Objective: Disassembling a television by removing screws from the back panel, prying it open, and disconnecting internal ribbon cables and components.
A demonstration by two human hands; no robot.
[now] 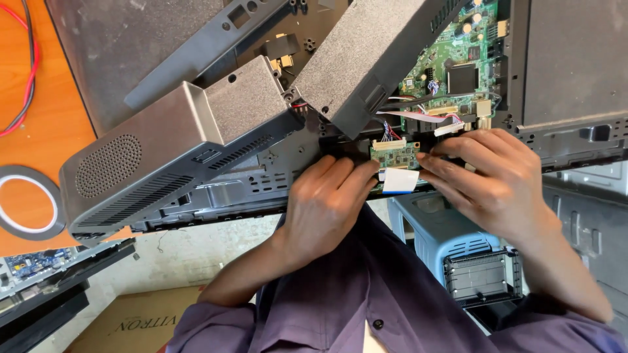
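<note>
Two hands meet at a small green circuit board [395,155] on the near edge of an opened dark-grey monitor chassis [261,183]. Left hand [325,204] has its fingers curled, fingertips pressing the board's left end; right hand [492,178] pinches the right end. Board's long axis runs left to right; a white flat ribbon cable [400,180] hangs from it toward the person. Beyond it lies a larger green mainboard [458,72]. Orange surface [46,131] carries a black tape roll [29,201] and red-black wires [26,72]. Below, a blue plastic stool [438,229] and brown cardboard box [131,320] stand on the floor.
</note>
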